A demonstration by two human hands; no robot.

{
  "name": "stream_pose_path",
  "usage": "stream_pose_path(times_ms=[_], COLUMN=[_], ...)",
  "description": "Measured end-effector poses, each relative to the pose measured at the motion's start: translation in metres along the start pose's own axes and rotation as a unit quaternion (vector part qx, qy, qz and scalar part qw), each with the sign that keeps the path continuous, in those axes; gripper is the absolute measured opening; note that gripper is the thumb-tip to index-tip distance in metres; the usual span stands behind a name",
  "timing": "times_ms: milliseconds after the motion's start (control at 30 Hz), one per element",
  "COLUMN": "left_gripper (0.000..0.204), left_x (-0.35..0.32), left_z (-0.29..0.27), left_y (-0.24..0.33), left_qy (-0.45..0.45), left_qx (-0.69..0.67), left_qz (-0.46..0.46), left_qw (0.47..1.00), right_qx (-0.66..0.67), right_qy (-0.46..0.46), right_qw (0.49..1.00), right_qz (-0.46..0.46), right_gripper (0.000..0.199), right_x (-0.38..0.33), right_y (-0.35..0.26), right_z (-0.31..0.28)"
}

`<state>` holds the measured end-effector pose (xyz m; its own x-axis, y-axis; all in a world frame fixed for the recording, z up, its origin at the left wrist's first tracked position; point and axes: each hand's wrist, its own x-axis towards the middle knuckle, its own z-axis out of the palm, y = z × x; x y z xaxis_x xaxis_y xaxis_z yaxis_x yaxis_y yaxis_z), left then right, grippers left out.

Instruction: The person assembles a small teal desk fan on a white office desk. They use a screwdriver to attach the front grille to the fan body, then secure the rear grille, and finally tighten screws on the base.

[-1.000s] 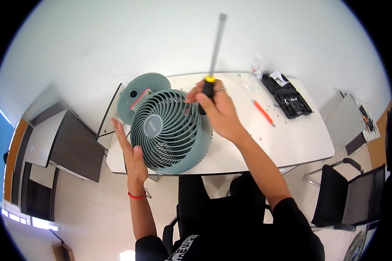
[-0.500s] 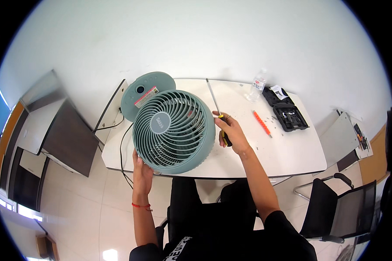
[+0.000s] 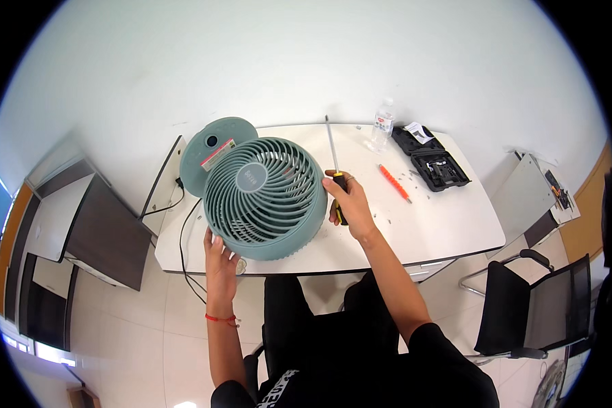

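Observation:
A round grey-green desk fan (image 3: pixel 299 234) faces up on the white table, its spiral grille over the blades. My left hand (image 3: pixel 220 262) grips the fan's lower left rim, the fingertips partly hidden by it. In my right hand (image 3: pixel 352 207) is a screwdriver (image 3: pixel 332 146) with a black and yellow handle, its long shaft pointing away from me. The right fingers and thumb are by the fan's right side, close to its rim. Behind the grille, to the left, the fan's flat oval base (image 3: pixel 238 129) bears a red and white label.
On the white table (image 3: pixel 442 231) are an orange-red rod (image 3: pixel 394 183), a clear bottle (image 3: pixel 382 126), and an open black tool case (image 3: pixel 442 170) among small scattered bits. A black cable (image 3: pixel 181 251) hangs off the left edge. A black chair (image 3: pixel 506 313) stands at the right.
The whole view has shifted slightly. The fan's grille has turned or tilted a little, with both hands still at it. The screwdriver stays in my right hand and stands more upright in the picture.

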<state>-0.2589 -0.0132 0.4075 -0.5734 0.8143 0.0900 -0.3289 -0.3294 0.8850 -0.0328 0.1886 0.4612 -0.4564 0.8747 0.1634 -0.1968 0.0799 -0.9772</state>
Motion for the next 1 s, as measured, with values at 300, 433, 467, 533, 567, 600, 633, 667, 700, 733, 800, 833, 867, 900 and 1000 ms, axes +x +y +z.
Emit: stream_pose_path(times_ms=[300, 433, 467, 533, 567, 600, 633, 667, 700, 733, 800, 833, 867, 900, 1000], left_gripper=[0.098, 0.086, 0.085, 0.08, 0.078, 0.076, 0.073, 0.07, 0.063, 0.063, 0.062, 0.059, 0.059, 0.059, 0.056], left_x=[-0.005, -0.015, -0.018, -0.024, -0.027, -0.03, -0.033, -0.035, -0.038, -0.041, -0.043, -0.043, -0.044, -0.044, -0.042], left_z=[0.024, 0.016, 0.014, 0.011, 0.011, 0.01, 0.01, 0.009, 0.009, 0.009, 0.01, 0.011, 0.012, 0.012, 0.016], left_y=[-0.004, -0.002, -0.002, -0.001, -0.002, -0.002, -0.001, -0.002, -0.004, -0.006, -0.014, -0.018, -0.023, -0.026, -0.034], left_qy=[0.055, 0.015, 0.019, 0.009, 0.0, 0.013, 0.016, 0.021, 0.029, 0.027, 0.03, 0.026, 0.028, 0.034, 0.066], left_qx=[0.051, 0.047, 0.053, 0.078, 0.084, 0.117, 0.149, 0.182, 0.188, 0.19, 0.192, 0.212, 0.214, 0.22, 0.224], left_qz=[-0.007, 0.011, 0.012, 0.026, 0.04, 0.037, 0.041, 0.046, 0.05, 0.058, 0.071, 0.089, 0.09, 0.093, 0.089], left_qw=[0.997, 0.999, 0.998, 0.997, 0.996, 0.992, 0.988, 0.982, 0.98, 0.98, 0.978, 0.973, 0.972, 0.971, 0.968], right_qx=[-0.074, -0.067, -0.065, -0.105, -0.15, -0.188, -0.206, -0.204, -0.22, -0.216, -0.246, -0.31, -0.364, -0.411, -0.429], right_qy=[0.089, 0.149, 0.162, 0.219, 0.25, 0.276, 0.305, 0.33, 0.348, 0.363, 0.378, 0.383, 0.388, 0.392, 0.398], right_qw=[0.991, 0.982, 0.98, 0.967, 0.955, 0.942, 0.929, 0.922, 0.911, 0.906, 0.892, 0.869, 0.845, 0.819, 0.804], right_qz=[-0.062, -0.09, -0.092, -0.075, -0.057, -0.043, -0.025, -0.017, -0.007, 0.004, 0.032, 0.042, 0.056, 0.078, 0.108], right_gripper=[0.05, 0.037, 0.037, 0.035, 0.035, 0.035, 0.035, 0.036, 0.037, 0.039, 0.039, 0.039, 0.039, 0.039, 0.039], right_x=[0.004, -0.02, -0.03, -0.061, -0.078, -0.097, -0.116, -0.136, -0.156, -0.175, -0.207, -0.22, -0.231, -0.241, -0.266], right_y=[-0.026, -0.04, -0.044, -0.048, -0.049, -0.05, -0.049, -0.047, -0.044, -0.04, -0.032, -0.029, -0.026, -0.023, -0.019], right_z=[-0.013, -0.063, -0.079, -0.109, -0.122, -0.135, -0.145, -0.154, -0.162, -0.17, -0.186, -0.195, -0.203, -0.21, -0.223])
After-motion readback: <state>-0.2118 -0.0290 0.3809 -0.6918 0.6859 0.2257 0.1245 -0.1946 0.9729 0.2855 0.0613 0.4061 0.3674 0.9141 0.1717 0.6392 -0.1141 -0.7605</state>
